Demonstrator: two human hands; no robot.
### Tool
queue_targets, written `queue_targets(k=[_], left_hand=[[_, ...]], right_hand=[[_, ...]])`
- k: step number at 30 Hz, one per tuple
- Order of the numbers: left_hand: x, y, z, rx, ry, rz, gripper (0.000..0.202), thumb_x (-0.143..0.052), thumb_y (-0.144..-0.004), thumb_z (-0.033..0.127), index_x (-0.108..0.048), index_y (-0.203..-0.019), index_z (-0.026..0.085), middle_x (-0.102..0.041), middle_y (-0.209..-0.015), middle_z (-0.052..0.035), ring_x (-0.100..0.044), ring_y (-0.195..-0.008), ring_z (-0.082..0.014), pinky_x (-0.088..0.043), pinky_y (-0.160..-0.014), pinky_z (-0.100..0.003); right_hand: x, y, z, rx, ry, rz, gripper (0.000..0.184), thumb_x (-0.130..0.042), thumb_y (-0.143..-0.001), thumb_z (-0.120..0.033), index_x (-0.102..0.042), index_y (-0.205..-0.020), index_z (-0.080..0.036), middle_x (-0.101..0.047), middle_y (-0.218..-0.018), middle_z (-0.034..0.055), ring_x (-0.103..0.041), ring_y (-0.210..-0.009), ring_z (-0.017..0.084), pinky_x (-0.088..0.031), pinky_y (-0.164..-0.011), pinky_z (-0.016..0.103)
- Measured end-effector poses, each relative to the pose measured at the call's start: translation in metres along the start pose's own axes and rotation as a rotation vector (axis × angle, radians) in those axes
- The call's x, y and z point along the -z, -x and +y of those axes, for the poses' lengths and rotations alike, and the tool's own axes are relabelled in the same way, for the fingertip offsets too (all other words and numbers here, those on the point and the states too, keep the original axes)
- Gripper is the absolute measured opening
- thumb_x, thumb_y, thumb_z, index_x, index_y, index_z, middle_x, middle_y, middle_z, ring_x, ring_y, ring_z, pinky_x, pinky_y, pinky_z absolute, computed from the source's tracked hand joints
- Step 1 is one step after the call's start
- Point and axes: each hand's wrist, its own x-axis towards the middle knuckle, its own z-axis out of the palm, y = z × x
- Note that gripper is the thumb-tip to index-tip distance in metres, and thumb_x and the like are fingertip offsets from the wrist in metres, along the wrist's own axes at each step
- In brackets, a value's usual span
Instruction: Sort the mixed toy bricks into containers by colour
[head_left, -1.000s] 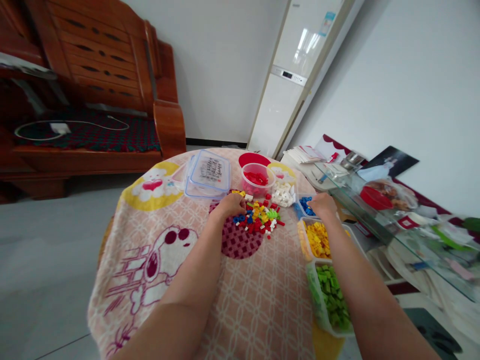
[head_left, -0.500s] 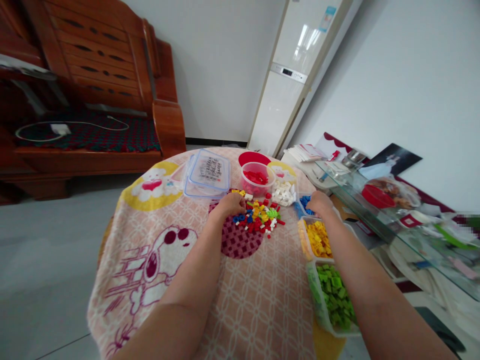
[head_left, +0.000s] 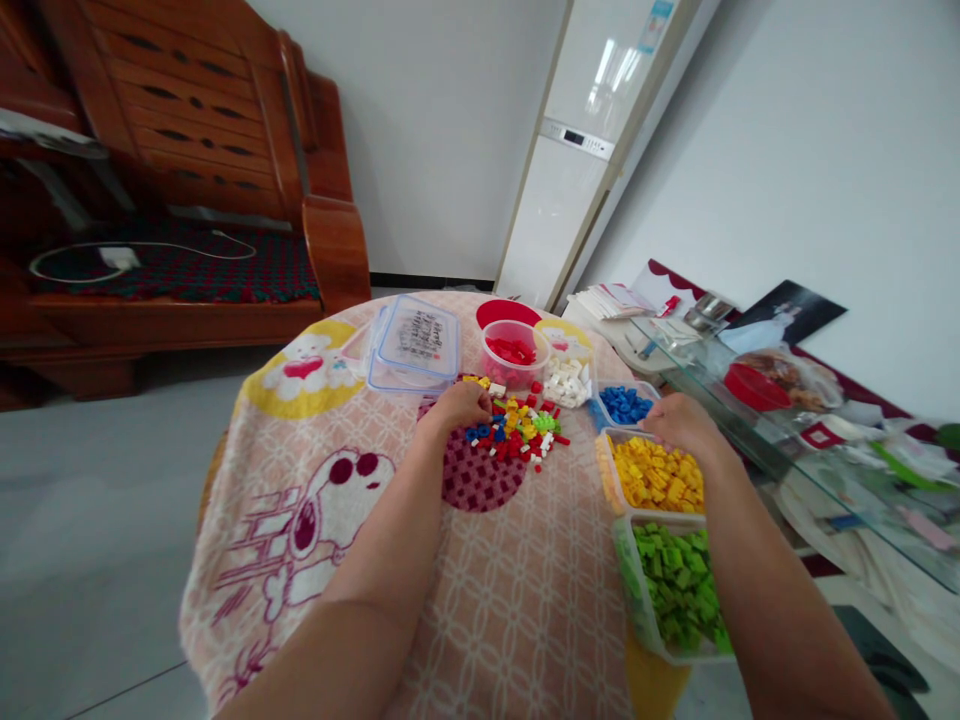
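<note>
My left hand (head_left: 463, 406) is at the left edge of a pile of mixed toy building bricks (head_left: 519, 428), in red, yellow, blue, green and white. Its fingers are pinched together, and what they hold, if anything, is too small to name. At the right, my right hand (head_left: 681, 424) hovers by the rims where the box of blue bricks (head_left: 625, 403) meets the box of yellow bricks (head_left: 654, 474). The fingers of that hand are pressed together, their contents hidden. Nearest me in the row stands a box of green bricks (head_left: 679, 580).
Behind the pile are a round tub of red bricks (head_left: 517, 352), a heap of white bricks (head_left: 567, 384) and clear lids (head_left: 417, 344). A patterned cloth (head_left: 517, 590) covers the table. A cluttered glass shelf (head_left: 757, 440) runs along the right, beyond the boxes.
My right hand has moved right, from over the blue bricks to the boxes' right side, uncovering the blue and more of the yellow ones. My left hand has stayed by the pile.
</note>
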Motion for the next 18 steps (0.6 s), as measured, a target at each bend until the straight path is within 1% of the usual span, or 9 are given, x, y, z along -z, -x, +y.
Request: queue_targets(k=[1,3,4,6,8,10,13,15,18], left_hand=[[0.000,0.000,0.000,-0.002,0.011,-0.005,0.013,-0.067,-0.070,0.018,-0.077,-0.078,0.017,-0.071,-0.066,-0.0001,-0.063,-0.064,-0.0132,-0.043,-0.060,-0.020],[0.002,0.000,-0.001,-0.012,0.023,-0.015,0.014,-0.067,-0.068,0.016,-0.077,-0.078,0.017,-0.071,-0.067,0.0004,-0.063,-0.065,-0.0130,-0.043,-0.060,-0.019],[0.003,0.000,0.000,-0.016,0.022,-0.022,0.015,-0.067,-0.067,0.015,-0.077,-0.078,0.017,-0.071,-0.067,0.0007,-0.063,-0.066,-0.0129,-0.044,-0.060,-0.019],[0.004,0.001,0.001,-0.015,0.006,-0.031,0.017,-0.066,-0.066,0.014,-0.078,-0.078,0.017,-0.072,-0.068,0.0007,-0.064,-0.067,-0.0134,-0.044,-0.060,-0.020],[0.005,0.002,0.004,-0.001,-0.018,-0.040,0.019,-0.065,-0.066,0.014,-0.079,-0.079,0.017,-0.073,-0.069,-0.0002,-0.065,-0.068,-0.0144,-0.045,-0.061,-0.021],[0.004,0.002,0.006,0.009,-0.036,-0.048,0.020,-0.064,-0.067,0.014,-0.079,-0.081,0.016,-0.073,-0.070,-0.0013,-0.065,-0.067,-0.0148,-0.045,-0.061,-0.021],[0.003,0.003,0.006,0.011,-0.037,-0.053,0.021,-0.063,-0.071,0.014,-0.079,-0.083,0.015,-0.073,-0.070,-0.0022,-0.065,-0.065,-0.0146,-0.044,-0.060,-0.021],[0.002,0.003,0.004,0.009,-0.026,-0.044,0.020,-0.061,-0.073,0.014,-0.079,-0.083,0.015,-0.073,-0.070,-0.0025,-0.064,-0.065,-0.0144,-0.043,-0.059,-0.022],[0.001,0.001,0.000,-0.010,-0.010,0.005,0.018,-0.059,-0.075,0.015,-0.077,-0.080,0.016,-0.073,-0.071,-0.0018,-0.063,-0.065,-0.0140,-0.042,-0.059,-0.022]], right_hand=[[0.003,0.011,-0.002,0.008,-0.034,-0.021,0.024,-0.075,-0.074,-0.024,-0.067,-0.052,-0.019,-0.062,-0.047,0.0033,-0.064,-0.051,0.019,-0.045,-0.053,0.025],[0.007,0.033,-0.010,0.074,-0.181,0.038,0.020,-0.067,-0.081,-0.031,-0.073,-0.066,-0.019,-0.068,-0.058,0.0041,-0.066,-0.057,0.019,-0.047,-0.056,0.026],[0.006,0.044,-0.016,0.096,-0.266,0.072,0.021,-0.065,-0.082,-0.034,-0.075,-0.071,-0.019,-0.069,-0.060,0.0042,-0.066,-0.057,0.019,-0.047,-0.056,0.026],[-0.003,0.063,-0.031,0.141,-0.485,0.126,0.028,-0.060,-0.084,-0.041,-0.075,-0.079,-0.018,-0.069,-0.061,0.0035,-0.063,-0.053,0.018,-0.048,-0.053,0.027],[-0.019,0.074,-0.049,0.154,-0.677,0.119,0.033,-0.059,-0.083,-0.047,-0.075,-0.081,-0.018,-0.068,-0.061,0.0028,-0.062,-0.052,0.018,-0.048,-0.051,0.027],[-0.039,0.074,-0.067,0.125,-0.760,0.126,0.034,-0.058,-0.083,-0.048,-0.075,-0.082,-0.017,-0.068,-0.062,0.0028,-0.063,-0.053,0.018,-0.048,-0.052,0.027],[-0.066,0.058,-0.089,0.109,-0.709,0.133,0.028,-0.059,-0.081,-0.042,-0.074,-0.078,-0.019,-0.070,-0.064,0.0036,-0.067,-0.063,0.020,-0.049,-0.057,0.026],[-0.081,0.043,-0.099,0.103,-0.707,0.134,0.028,-0.058,-0.082,-0.042,-0.075,-0.078,-0.019,-0.071,-0.066,0.0040,-0.069,-0.069,0.021,-0.050,-0.060,0.026],[-0.099,0.025,-0.106,0.094,-0.763,0.143,0.027,-0.058,-0.081,-0.040,-0.075,-0.080,-0.020,-0.071,-0.065,0.0035,-0.068,-0.067,0.020,-0.050,-0.059,0.026]])
